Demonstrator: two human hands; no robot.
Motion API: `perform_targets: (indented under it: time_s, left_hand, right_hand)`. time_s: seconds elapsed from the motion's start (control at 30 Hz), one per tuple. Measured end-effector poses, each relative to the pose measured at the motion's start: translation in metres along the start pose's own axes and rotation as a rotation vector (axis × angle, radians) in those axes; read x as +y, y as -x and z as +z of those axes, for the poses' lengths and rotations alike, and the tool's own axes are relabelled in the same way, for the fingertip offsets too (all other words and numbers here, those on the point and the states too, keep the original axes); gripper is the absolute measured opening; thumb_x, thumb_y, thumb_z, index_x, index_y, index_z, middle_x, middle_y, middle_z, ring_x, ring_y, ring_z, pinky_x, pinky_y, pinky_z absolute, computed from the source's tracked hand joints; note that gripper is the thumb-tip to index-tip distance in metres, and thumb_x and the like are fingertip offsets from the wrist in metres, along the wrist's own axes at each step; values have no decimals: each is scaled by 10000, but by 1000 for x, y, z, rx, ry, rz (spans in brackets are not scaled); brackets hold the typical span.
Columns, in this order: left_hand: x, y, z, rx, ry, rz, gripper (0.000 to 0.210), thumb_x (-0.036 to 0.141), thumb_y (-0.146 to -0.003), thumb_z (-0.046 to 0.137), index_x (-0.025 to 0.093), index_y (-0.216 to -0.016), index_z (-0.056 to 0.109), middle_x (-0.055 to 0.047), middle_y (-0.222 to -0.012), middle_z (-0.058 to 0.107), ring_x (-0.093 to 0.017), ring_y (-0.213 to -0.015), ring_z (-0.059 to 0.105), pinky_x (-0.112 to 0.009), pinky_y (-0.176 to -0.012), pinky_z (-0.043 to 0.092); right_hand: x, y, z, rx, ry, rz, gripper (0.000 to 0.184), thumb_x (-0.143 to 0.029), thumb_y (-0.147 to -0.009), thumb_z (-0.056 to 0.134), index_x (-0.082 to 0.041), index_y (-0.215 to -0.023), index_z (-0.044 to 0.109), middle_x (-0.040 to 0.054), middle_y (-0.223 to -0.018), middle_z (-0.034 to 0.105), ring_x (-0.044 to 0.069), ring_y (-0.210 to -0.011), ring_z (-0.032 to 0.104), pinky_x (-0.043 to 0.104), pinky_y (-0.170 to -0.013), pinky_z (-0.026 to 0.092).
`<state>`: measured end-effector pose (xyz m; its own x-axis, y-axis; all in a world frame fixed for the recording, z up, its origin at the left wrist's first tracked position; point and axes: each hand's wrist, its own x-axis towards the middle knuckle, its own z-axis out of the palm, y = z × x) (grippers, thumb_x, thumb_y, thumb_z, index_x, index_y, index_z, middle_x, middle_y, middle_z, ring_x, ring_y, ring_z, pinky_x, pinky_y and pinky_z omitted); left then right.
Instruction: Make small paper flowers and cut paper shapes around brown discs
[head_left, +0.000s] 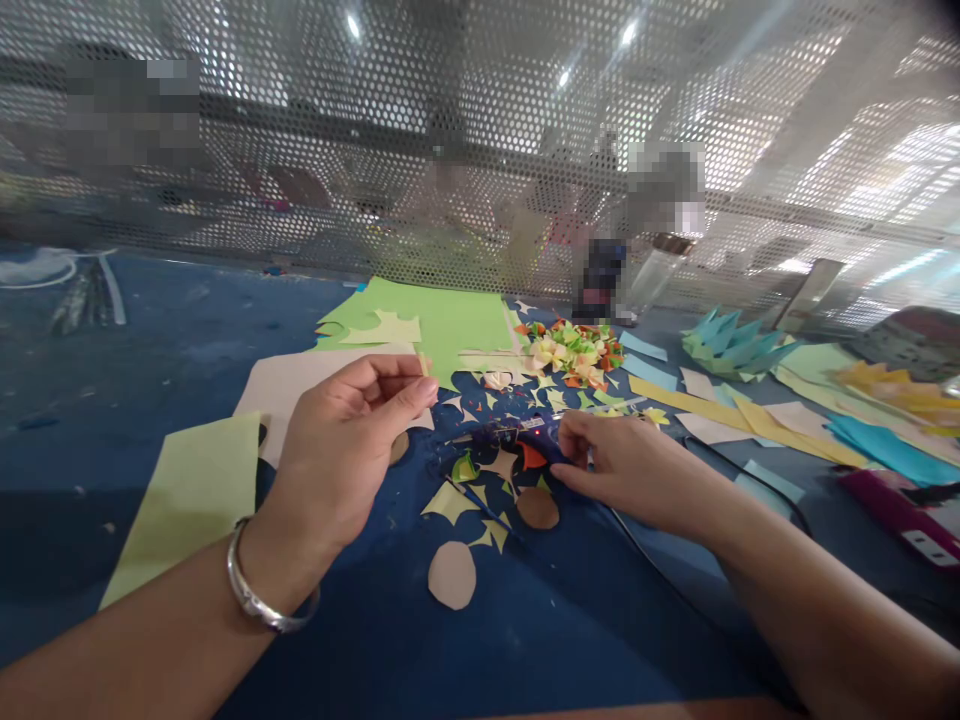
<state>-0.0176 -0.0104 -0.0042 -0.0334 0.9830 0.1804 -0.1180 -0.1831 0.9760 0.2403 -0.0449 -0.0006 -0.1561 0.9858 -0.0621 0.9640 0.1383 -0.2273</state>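
Note:
My left hand (352,430), with a silver bangle at the wrist, is raised left of centre with thumb and forefinger pinched on a small pale paper piece (424,366). My right hand (619,455) curls around a dark blue glue gun (541,434) that lies low over the table and shows a small red light. Fingers cover part of the gun. Below it are a brown paper oval (538,508), a pinkish paper oval (452,575) and a thin dark blue stick (480,502). Yellow and orange paper scraps lie around these.
Green paper sheets (457,320) and a yellow-green sheet (191,490) lie on the blue table. Behind the hands is a pile of paper flowers (574,352). To the right are paper strips (682,400), a teal paper crown (731,345) and a purple power strip (896,515). Perforated metal (480,220) closes the back.

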Motion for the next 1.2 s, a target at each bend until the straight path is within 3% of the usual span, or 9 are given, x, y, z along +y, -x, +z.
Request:
perform_targets:
  time_s: [0.23, 0.67, 0.87, 1.0, 1.2]
  left_hand:
    - [-4, -1, 0, -55, -3, -3, 257, 321, -780, 855, 188, -978, 758, -31, -888, 756, -141, -811, 665, -233, -710, 511]
    - [-8, -1, 3, -60, -19, 61, 256, 292, -773, 849, 175, -977, 748, -31, -893, 750, -144, -823, 683, -245, -767, 547]
    - [-10, -1, 1, -68, -12, 89, 231, 297, -793, 833, 178, -971, 743, -29, -904, 738, -143, -819, 672, -264, -787, 554]
    - [-10, -1, 0, -81, -11, 125, 189, 275, -812, 806, 169, -954, 741, -37, -890, 743, -142, -797, 683, -271, -783, 557]
    - [-13, -5, 2, -68, -22, 160, 177, 244, -794, 815, 162, -933, 745, -34, -841, 742, -140, -748, 691, -261, -714, 555]
  right_hand:
    - [1, -4, 4, 55, 18, -10, 86, -303, -854, 619, -239, -840, 564, -12, -686, 641, 163, -594, 561, 286, -530, 266]
    - [5, -12, 7, 81, -73, -16, 145, -349, -866, 640, -236, -827, 559, -29, -645, 624, 153, -579, 562, 272, -554, 333]
    - [9, 15, -7, 22, -9, 73, 176, -392, -913, 652, -224, -869, 624, 11, -683, 680, 166, -560, 600, 288, -535, 337]
    - [22, 41, 2, -15, 35, 68, 235, -454, -925, 640, -232, -850, 651, 14, -673, 684, 183, -573, 608, 304, -525, 330]
    - [32, 44, 15, -26, 84, 72, 118, -334, -925, 579, -229, -913, 631, 1, -707, 679, 185, -641, 605, 299, -570, 344]
